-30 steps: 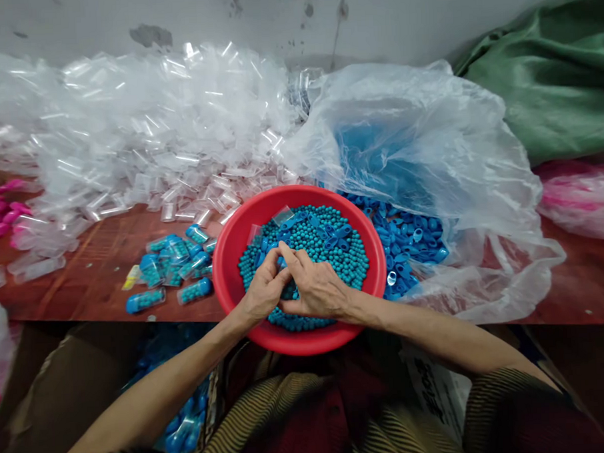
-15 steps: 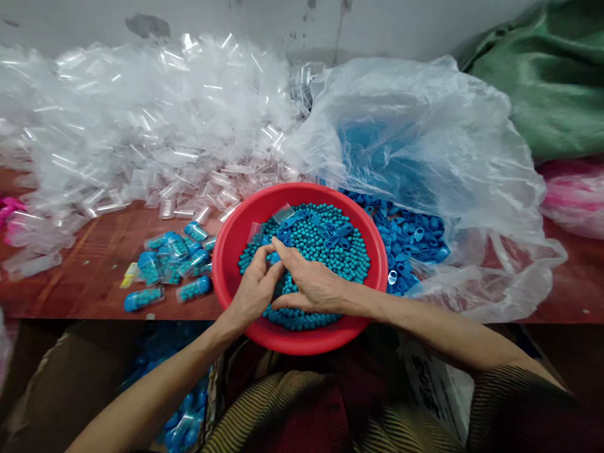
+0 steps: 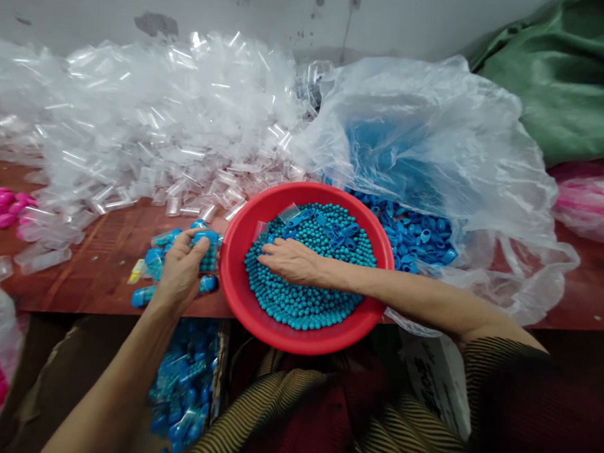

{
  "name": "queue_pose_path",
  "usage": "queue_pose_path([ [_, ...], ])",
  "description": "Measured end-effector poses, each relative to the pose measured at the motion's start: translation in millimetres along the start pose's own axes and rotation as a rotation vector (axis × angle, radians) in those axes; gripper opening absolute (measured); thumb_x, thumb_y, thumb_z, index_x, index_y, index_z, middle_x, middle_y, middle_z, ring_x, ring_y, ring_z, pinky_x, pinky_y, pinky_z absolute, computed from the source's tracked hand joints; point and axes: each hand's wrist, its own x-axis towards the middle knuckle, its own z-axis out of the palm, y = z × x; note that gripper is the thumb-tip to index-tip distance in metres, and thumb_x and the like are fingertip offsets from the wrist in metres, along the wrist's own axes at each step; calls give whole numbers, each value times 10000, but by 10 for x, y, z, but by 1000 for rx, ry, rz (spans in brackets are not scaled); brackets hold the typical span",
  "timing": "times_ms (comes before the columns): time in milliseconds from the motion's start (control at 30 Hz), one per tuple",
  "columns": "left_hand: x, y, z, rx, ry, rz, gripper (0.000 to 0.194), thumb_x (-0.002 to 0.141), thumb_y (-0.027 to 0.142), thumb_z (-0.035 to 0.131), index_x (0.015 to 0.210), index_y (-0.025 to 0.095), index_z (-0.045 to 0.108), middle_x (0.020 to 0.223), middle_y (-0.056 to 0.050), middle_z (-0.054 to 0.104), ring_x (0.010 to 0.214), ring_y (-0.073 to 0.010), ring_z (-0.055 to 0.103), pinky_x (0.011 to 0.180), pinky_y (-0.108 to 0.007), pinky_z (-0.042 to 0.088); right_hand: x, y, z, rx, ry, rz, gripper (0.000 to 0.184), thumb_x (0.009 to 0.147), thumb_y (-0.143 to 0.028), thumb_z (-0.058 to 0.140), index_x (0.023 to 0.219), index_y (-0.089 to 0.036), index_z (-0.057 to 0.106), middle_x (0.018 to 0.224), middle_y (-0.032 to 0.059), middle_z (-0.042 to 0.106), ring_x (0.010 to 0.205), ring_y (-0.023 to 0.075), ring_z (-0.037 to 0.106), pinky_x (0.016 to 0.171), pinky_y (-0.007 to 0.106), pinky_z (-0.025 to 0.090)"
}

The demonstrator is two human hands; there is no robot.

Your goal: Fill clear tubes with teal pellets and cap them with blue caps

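Note:
My left hand (image 3: pixel 181 268) is closed on a clear tube filled with turquoise beads (image 3: pixel 209 260), which has a blue rounded cap. It is over a small group of similar filled tubes (image 3: pixel 143 295) on the table, left of the red bowl (image 3: pixel 235 311). My right hand (image 3: pixel 293 261) reaches into the bowl, palm down, over turquoise beads (image 3: pixel 310 306). Its fingers look slightly apart, with the thumb hidden and nothing visible in them. Near those fingertips lie clear empty tubes (image 3: pixel 289 214) and blue caps (image 3: pixel 343 235) on the beads.
Clear empty tubes (image 3: pixel 178 152) form a large heap along the wall. Right of the bowl, blue caps (image 3: pixel 412 238) spill from a clear plastic bag (image 3: pixel 489 151). Pink pieces (image 3: pixel 3 206) lie at far left. Below the table edge, a cardboard box (image 3: pixel 222 370) holds blue-capped tubes (image 3: pixel 186 392).
My hands were together over the bowl and are now apart. My left hand has moved left to the filled tubes. My right hand has shifted slightly and turned palm down over the beads.

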Motion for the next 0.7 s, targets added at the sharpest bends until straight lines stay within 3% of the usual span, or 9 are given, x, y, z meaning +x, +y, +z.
queue_pose_path([
  [167,-54,36,32,-44,-8,8,380,608,294,731,906,170,531,566,69,584,414,-79,522,373,-178,445,139,66,332,-209,-16,-138,251,907,-144,381,1084,-175,557,1173,101,556,1139,288,445,873,466,393],
  [267,0,-18,-89,-37,15,10,413,596,310,739,926,175,532,568,72,579,427,-84,530,388,-189,463,27,235,305,-285,-58,-103,256,907,-123,359,986,-150,601,1081,117,589,1108,292,471,899,484,366],
  [400,106,-148,-263,9,60,-23,438,596,328,726,959,188,526,603,74,583,456,-90,550,412,-203,486,-93,414,54,-249,-140,16,261,914,-136,357,924,-130,618,1021,137,604,1062,284,510,854,447,390],
  [500,146,-204,-294,26,61,-12,440,592,332,721,955,184,521,634,69,593,475,-89,558,443,-214,502,24,408,-77,-166,-126,189,264,940,-234,358,975,-128,597,976,136,616,936,262,573,755,385,435],
  [600,140,-213,-267,19,54,31,448,592,318,726,967,180,524,644,70,588,487,-70,546,471,-184,489,272,327,-63,-97,-46,349,340,924,-363,422,1124,-105,517,1017,152,610,912,259,591,718,354,456],
  [700,144,-243,-284,30,31,22,452,613,340,713,993,186,523,669,59,592,507,-78,550,493,-199,493,470,253,38,-66,-64,381,331,917,-348,437,1128,-104,513,1040,155,607,951,268,584,737,356,464],
])
